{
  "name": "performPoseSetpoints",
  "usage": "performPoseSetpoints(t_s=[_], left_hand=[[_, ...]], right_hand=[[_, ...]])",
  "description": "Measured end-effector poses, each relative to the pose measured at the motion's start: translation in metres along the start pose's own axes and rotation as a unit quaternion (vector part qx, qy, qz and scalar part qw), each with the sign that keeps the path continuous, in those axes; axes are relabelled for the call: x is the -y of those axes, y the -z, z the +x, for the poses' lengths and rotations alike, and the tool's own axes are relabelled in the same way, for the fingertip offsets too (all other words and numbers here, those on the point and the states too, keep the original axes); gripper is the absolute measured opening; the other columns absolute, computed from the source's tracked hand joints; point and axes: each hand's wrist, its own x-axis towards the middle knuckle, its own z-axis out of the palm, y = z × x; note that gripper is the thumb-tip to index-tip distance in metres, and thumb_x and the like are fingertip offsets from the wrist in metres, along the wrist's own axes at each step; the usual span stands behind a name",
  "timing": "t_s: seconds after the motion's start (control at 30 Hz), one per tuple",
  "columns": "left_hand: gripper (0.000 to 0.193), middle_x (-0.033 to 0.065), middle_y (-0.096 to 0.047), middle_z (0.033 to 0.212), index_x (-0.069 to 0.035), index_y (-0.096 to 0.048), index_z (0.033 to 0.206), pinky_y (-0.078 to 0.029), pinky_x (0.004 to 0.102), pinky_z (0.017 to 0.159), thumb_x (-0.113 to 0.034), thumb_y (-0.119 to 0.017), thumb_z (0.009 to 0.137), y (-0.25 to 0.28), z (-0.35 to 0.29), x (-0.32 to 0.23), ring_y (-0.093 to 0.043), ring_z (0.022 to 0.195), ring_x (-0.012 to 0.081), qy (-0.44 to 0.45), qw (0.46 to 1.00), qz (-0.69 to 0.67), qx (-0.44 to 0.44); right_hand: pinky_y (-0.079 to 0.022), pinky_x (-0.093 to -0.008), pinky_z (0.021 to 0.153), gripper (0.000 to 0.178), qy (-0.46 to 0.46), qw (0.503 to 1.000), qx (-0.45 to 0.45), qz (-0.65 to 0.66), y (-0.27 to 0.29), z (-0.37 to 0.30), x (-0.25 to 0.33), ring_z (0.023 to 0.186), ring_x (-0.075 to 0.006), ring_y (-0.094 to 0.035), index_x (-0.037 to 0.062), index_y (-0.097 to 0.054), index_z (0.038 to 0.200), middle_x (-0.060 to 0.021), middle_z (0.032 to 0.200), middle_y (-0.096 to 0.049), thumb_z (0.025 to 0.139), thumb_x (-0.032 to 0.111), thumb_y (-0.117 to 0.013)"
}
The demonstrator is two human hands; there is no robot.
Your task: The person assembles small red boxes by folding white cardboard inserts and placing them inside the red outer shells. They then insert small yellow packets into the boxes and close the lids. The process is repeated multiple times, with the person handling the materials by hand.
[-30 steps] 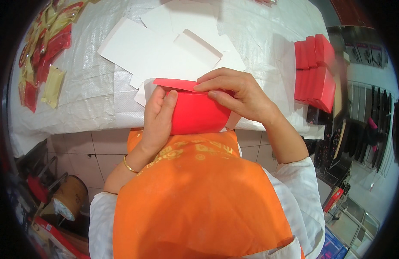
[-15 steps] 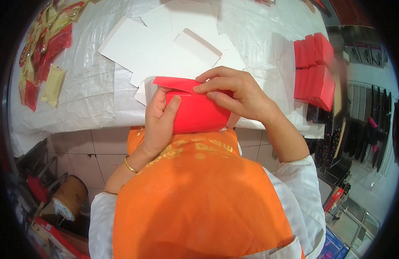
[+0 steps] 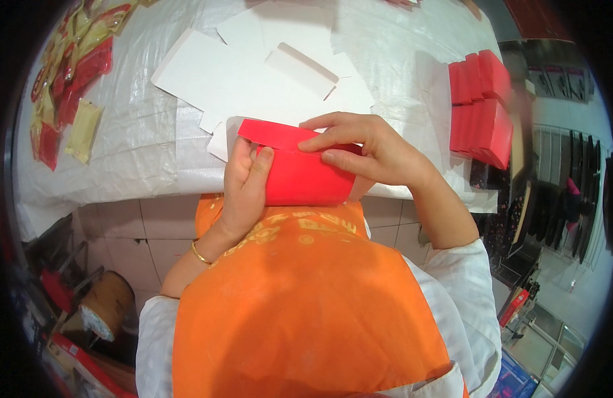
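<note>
A red cardboard box (image 3: 305, 178) rests against my orange apron at the table's near edge. My left hand (image 3: 245, 178) grips its left end, thumb on the red front and the other fingers mostly hidden behind. At the right, my right hand (image 3: 369, 147) pinches the box's upper flap, thumb on the front panel and fingertips on the flap. The red flap (image 3: 270, 133) tilts over the top edge, with a narrow gap below it at the left. A pale side flap shows at each end.
Flat white cardboard blanks (image 3: 253, 73) overlap on the white table covering (image 3: 137, 132) beyond the box. Finished-looking red boxes (image 3: 482, 123) stand in two rows at the right. Gold and red packets (image 3: 74, 79) pile up at the far left, with one gold packet (image 3: 84, 131) beside them.
The red flap has come down closer to the front panel, and the gap beneath it is narrower. My right hand has shifted slightly to the right and down.
</note>
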Motion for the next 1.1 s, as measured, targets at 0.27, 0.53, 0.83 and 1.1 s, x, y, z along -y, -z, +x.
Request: performPoseSetpoints(t_s=[0.27,0.53,0.83,1.1], left_hand=[[0.036,0.0153,-0.056,0.130,0.004,-0.039,0.136,-0.046,0.0313,0.100,-0.010,-0.047,0.105,-0.002,-0.003,-0.004,-0.056,0.116,0.0163,-0.006,1.000,0.006,0.001],[0.028,0.0150,-0.059,0.127,0.002,-0.040,0.131,-0.048,0.0298,0.097,-0.006,-0.046,0.105,0.001,0.002,-0.002,-0.059,0.112,0.0142,-0.027,0.999,-0.013,0.045],[0.024,0.0116,-0.066,0.114,0.001,-0.043,0.126,-0.050,0.0282,0.088,-0.008,-0.048,0.104,-0.005,0.012,-0.011,-0.062,0.104,0.0122,-0.028,0.995,0.022,0.089],[0.028,0.0120,-0.066,0.116,-0.001,-0.054,0.121,-0.046,0.0360,0.094,-0.007,-0.058,0.095,-0.008,0.047,-0.062,-0.061,0.109,0.0252,-0.301,0.870,0.388,-0.054]], right_hand=[[-0.052,-0.0370,0.094,0.031,-0.029,0.999,0.013,0.011,-0.003,-0.008,0.000,0.110,-0.0266,-0.065,0.0099,-0.072,0.122,-0.0173,0.127,-0.065,0.093,0.005,-0.063],[-0.048,-0.0416,0.102,0.046,-0.008,0.991,0.005,-0.136,-0.015,-0.025,0.021,0.120,-0.0363,-0.057,0.0155,-0.056,0.143,-0.0209,0.137,-0.056,0.097,0.010,-0.057],[-0.048,-0.0414,0.101,0.052,-0.075,0.992,0.058,-0.081,0.000,-0.018,0.032,0.114,-0.0371,-0.060,0.0163,-0.050,0.148,-0.0179,0.127,-0.062,0.097,0.009,-0.056],[-0.049,-0.0366,0.095,0.057,-0.022,0.988,-0.143,0.045,0.002,-0.004,0.015,0.106,-0.0244,-0.064,0.0156,-0.039,0.154,-0.0145,0.122,-0.064,0.099,0.011,-0.050]])
